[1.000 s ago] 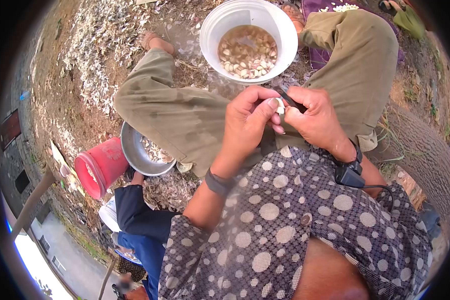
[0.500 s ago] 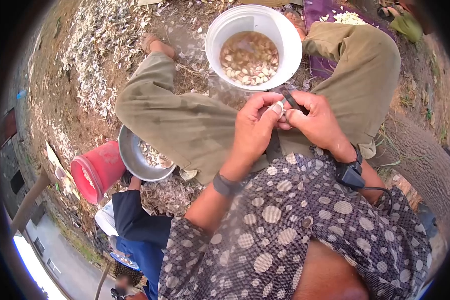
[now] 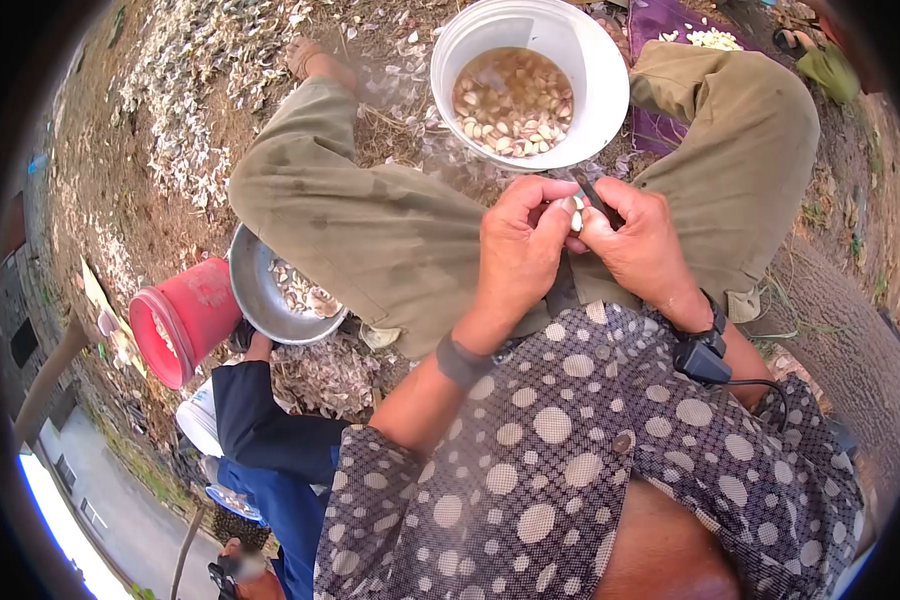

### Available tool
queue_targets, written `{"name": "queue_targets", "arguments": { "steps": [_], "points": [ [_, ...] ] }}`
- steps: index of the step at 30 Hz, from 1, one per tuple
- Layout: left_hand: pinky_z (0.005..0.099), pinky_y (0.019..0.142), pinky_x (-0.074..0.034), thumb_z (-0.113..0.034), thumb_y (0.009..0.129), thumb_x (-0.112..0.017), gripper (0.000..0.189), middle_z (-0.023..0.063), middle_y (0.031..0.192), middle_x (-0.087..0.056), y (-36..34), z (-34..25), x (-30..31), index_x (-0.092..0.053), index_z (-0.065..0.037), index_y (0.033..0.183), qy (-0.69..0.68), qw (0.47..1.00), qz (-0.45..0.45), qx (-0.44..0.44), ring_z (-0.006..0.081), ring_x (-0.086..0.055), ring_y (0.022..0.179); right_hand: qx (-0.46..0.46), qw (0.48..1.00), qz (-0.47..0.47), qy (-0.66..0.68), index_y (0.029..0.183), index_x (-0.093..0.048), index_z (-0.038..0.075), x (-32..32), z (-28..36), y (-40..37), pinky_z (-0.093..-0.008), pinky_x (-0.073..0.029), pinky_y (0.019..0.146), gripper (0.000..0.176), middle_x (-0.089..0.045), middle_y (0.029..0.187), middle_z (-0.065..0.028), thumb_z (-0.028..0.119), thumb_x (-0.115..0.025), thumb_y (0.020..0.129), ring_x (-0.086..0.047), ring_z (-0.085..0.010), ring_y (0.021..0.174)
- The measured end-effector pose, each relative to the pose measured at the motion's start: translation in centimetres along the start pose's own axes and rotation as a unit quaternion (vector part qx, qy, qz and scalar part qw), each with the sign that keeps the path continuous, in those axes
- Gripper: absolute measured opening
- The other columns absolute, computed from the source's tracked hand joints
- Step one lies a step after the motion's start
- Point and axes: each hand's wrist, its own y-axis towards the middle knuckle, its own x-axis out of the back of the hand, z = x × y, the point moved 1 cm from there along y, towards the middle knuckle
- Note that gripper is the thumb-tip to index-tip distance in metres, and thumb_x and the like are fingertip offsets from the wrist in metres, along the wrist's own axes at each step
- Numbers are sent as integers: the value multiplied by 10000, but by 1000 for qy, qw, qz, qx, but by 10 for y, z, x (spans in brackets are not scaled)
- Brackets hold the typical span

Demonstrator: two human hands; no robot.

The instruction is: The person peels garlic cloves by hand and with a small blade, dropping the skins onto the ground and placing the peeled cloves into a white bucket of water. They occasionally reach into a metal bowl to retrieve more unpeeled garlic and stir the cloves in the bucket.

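Observation:
Between my thumbs is a small pale garlic clove (image 3: 577, 216), pinched by the fingers of my left hand (image 3: 523, 240). My right hand (image 3: 638, 240) is closed round a dark-bladed knife (image 3: 590, 193), its thumb against the clove. The two hands touch over my lap. Just beyond them stands a white bucket (image 3: 602, 85), with peeled cloves (image 3: 510, 138) lying in brownish water inside it.
At the left, a metal bowl (image 3: 247, 285) holds garlic pieces beside a red bucket (image 3: 202, 312). Another person in dark blue (image 3: 280, 500) sits at lower left. A purple cloth (image 3: 655, 118) with white cloves lies at upper right. Peelings (image 3: 190, 90) cover the ground; a trunk (image 3: 840, 330) lies at right.
The clove shows more fully between my thumbs, and the knife has shifted slightly right and stands steeper. With the view's shift, the white bucket appears higher and farther right.

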Motion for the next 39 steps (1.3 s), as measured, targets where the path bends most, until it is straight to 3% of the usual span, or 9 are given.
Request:
{"name": "queue_targets", "arguments": {
  "steps": [5,8,14,23,29,33,34,37,39],
  "points": [
    [296,744,-584,-126,1020,-586,233,88,1005,-677,7,16,7,-618,32,1189,-240,964,77,88,153,-676,847,29,999,-28,-20,749,-525,-10,-2,-15,3,-339,-411,510,176,-497,603,-117,76,-640,851,-453,-97,570],
    [307,779,-582,-145,1022,-595,247,74,1031,-666,6,17,6,-601,18,1208,-288,947,86,113,151,-664,916,39,998,-40,-23,747,-519,-7,0,-15,4,-345,-395,507,189,-481,609,-117,78,-652,850,-412,-114,566],
    [305,799,-583,-160,1031,-586,219,52,1018,-655,5,6,-9,-589,-5,1187,-66,991,99,61,124,-653,895,70,996,-40,-25,757,-535,-7,7,-14,0,-350,-415,527,179,-531,651,-132,69,-678,832,-464,-143,571],
    [266,445,-478,-67,1024,-477,85,61,805,-579,3,-2,-30,-522,-7,1064,-25,997,57,33,95,-536,556,82,993,23,76,823,-615,-12,25,-20,-4,-321,-461,557,60,-597,672,-99,35,-651,827,-537,-116,596],
    [262,379,-372,-66,1003,-437,106,79,810,-574,14,1,-25,-527,-29,1046,-213,955,34,201,111,-452,510,58,991,-5,117,819,-580,-10,26,-30,-5,-325,-450,553,72,-556,656,-108,31,-634,842,-494,-93,605],
    [271,435,-449,-215,1052,-471,227,95,891,-595,17,-10,-35,-547,-11,1117,-271,942,38,194,143,-557,664,47,992,-44,104,847,-584,-8,34,-40,-4,-316,-454,568,58,-561,672,-94,32,-622,866,-490,-72,646],
    [307,522,-520,-291,1068,-462,318,113,945,-604,20,-1,-25,-552,3,1149,-290,934,97,184,164,-595,755,46,993,-54,94,855,-591,-8,36,-39,-5,-310,-459,577,51,-572,681,-86,32,-617,875,-495,-66,662],
    [319,597,-511,-286,1054,-485,300,88,989,-602,27,-2,-31,-580,-17,1145,-255,947,47,188,177,-586,814,-17,948,-83,307,890,-624,-10,38,-43,-5,-284,-484,640,47,-622,768,-38,24,-592,901,-524,-57,730],
    [369,719,-539,-337,1035,-524,366,133,1070,-614,42,0,-24,-582,-10,1188,-177,966,1,190,216,-600,895,-71,944,-95,307,951,-665,-13,69,-45,2,-266,-497,716,107,-635,857,-1,9,-566,914,-548,-54,804]
  ]
}}
